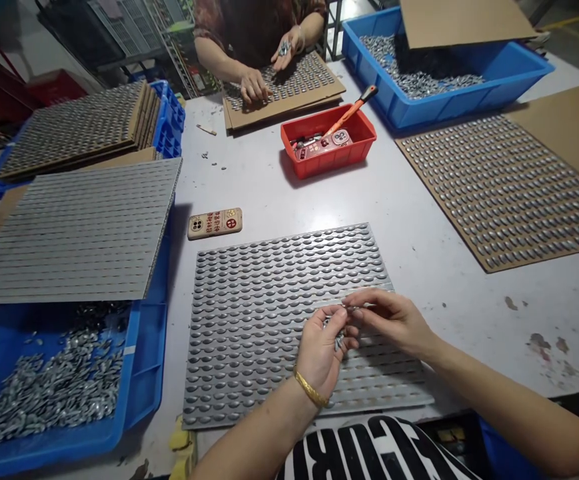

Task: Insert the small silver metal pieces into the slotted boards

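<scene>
Before me on the white table lies a grey slotted board [399, 387], with rows of small oval metal pieces [249, 313] over its left and upper parts. Bare slots show at its lower right. Above the board, my left hand [326, 337] curls round several small metal pieces [338, 339], with a gold bracelet at the wrist. My right hand [394, 317] meets it, thumb and fingertips pinched at the left fingertips. Whatever sits in that pinch is too small and covered to make out clearly.
A blue bin [139, 373] of metal pieces stands left, a grey board [84, 227] across it. Nearby are a phone [214, 223], a red tray [329, 157] and a filled cardboard sheet [509, 187]. Across the table, a person's hands [255, 87] work beside another blue bin [449, 107].
</scene>
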Motion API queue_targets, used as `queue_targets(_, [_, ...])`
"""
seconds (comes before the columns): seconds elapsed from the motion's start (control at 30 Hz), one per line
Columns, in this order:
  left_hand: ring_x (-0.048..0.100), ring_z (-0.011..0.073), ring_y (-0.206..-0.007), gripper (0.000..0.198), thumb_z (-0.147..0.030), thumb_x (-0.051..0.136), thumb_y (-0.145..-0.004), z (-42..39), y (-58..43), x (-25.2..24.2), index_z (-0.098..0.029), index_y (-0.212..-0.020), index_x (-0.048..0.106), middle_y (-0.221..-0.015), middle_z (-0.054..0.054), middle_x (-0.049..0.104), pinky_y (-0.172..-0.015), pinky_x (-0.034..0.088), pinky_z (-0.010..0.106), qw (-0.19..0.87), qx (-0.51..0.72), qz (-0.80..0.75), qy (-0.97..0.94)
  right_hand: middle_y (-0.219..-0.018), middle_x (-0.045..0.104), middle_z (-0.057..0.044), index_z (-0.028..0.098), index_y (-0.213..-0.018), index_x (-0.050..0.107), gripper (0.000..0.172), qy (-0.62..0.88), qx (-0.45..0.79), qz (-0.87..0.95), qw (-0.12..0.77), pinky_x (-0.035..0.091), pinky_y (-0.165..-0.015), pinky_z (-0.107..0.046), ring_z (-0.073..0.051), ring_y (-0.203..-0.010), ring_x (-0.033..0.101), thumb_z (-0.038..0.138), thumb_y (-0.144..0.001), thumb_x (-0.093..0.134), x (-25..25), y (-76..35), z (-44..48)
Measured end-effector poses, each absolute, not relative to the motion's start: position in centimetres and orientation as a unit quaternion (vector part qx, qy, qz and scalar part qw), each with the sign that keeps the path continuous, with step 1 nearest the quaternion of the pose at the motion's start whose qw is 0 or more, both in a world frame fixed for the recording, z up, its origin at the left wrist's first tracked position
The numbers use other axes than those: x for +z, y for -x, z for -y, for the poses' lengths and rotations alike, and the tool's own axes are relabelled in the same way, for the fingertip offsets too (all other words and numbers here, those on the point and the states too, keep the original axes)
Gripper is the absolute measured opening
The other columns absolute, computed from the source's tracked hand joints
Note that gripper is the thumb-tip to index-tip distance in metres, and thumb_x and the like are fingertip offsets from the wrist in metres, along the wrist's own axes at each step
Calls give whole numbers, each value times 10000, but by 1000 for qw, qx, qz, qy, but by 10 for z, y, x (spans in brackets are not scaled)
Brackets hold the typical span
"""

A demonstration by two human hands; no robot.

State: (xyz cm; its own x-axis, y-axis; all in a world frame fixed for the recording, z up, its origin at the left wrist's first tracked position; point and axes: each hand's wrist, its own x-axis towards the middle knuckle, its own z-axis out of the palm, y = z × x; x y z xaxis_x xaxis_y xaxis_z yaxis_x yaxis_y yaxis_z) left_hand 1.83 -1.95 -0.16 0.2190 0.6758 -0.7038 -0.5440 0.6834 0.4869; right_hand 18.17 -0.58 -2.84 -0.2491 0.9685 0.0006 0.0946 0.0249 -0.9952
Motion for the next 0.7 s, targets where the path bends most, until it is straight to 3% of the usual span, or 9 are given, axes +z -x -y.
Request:
queue_targets(0.1, [645, 148, -726, 225, -230, 585, -823, 20, -15, -1, -116, -1017, 595, -933, 108, 664, -647, 526, 261, 774, 390, -498, -38, -922, 681, -54, 203, -997, 638, 158, 511, 447, 616, 399, 562, -663, -278, -168, -790, 661, 298, -899, 558, -30, -193, 3])
queue_targets(0.2, [665, 175, -779, 249, -188, 575, -814, 20, -11, 1, -120, -1054, 573, -976, 134, 676, -745, 542, 314, 772, 390, -500, -39, -899, 655, -59, 207, -1036, 630, 170, 510, 307, 718, 360, 538, -696, -300, -169, -795, 629, 243, -918, 513, -38, -201, -4])
queue_targets(0.37, [654, 164, -731, 166, -221, 575, -827, 23, -11, 3, -139, -971, 565, -883, 102, 675, -714, 538, 305, 777, 381, -499, -51, -954, 643, -90, 197, -1137, 596, 276, 453, 119, 835, 290, 519, -716, -316, -187, -851, 582, 111, -923, 444, -55, -196, -13])
queue_targets(0.57, [618, 126, -691, 217, -248, 594, -827, 23, -10, 1, -114, -997, 614, -849, 68, 637, -667, 529, 261, 778, 385, -494, -54, -971, 651, -115, 154, -1133, 592, 263, 405, 33, 881, 241, 515, -735, -336, -202, -843, 567, 112, -933, 428, -52, -190, -17])
queue_targets(0.7, [638, 155, -697, 281, -260, 523, -857, 23, -10, 0, -86, -1063, 602, -874, 108, 654, -674, 538, 297, 777, 394, -488, -39, -1000, 648, -127, 145, -1163, 586, 292, 397, 48, 893, 205, 515, -738, -354, -213, -859, 562, 113, -934, 407, -50, -195, -17])
